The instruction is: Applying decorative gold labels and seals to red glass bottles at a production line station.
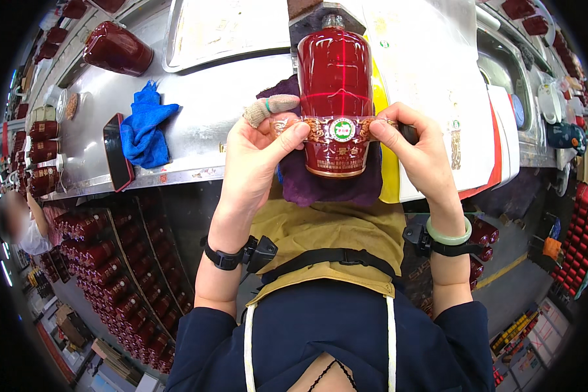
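A dark red glass bottle lies on its side in front of me, neck pointing away, with a bright red cross of light on it. Across its lower part runs a decorated clear label strip with a round white and green emblem. My left hand pinches the strip's left end between thumb and fingers; a beige fabric finger cover sits on one finger. At the strip's right end, my right hand pinches with thumb and forefinger. Beneath the bottle is a dark purple cloth.
Left of the bottle lie a blue cloth and a phone. Another red bottle rests farther back. White label sheets are stacked at right. Many bottles stand below the table's left edge; a person is at far left.
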A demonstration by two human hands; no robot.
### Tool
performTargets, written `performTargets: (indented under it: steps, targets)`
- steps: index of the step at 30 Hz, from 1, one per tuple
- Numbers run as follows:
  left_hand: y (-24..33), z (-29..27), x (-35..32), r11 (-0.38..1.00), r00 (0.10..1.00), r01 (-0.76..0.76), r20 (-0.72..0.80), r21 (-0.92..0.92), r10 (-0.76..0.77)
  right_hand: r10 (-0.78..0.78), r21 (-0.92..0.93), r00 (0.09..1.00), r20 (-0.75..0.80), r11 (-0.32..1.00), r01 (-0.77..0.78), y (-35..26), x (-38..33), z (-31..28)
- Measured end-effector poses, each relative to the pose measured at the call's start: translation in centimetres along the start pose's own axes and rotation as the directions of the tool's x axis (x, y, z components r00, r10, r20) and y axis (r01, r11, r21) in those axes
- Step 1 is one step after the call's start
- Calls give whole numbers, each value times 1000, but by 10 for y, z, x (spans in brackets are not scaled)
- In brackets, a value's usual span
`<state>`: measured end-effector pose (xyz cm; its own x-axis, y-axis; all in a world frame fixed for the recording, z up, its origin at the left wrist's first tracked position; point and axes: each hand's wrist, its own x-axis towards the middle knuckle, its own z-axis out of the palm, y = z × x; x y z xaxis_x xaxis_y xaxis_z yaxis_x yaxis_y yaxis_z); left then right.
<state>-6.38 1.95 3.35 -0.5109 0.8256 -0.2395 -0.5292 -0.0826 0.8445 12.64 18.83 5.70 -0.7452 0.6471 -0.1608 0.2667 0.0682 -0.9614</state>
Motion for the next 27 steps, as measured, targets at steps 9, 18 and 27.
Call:
performTargets:
  steps: [9, 18, 27]
  targets:
    - [-2, -1, 1, 1000, 1000, -16, 5, -4, 16, -9, 0, 1000, 5, 1000, 9, 0, 1, 0]
    - [-1, 0, 0, 1000, 1000, -14, 0, 17, 14, 8, 3, 1000, -2, 1000, -8, 1, 0, 0]
    - [-2, 0, 0, 1000, 1000, -9, 3, 9, 9, -4, 10, 1000, -8, 1000, 4, 1, -1, 0]
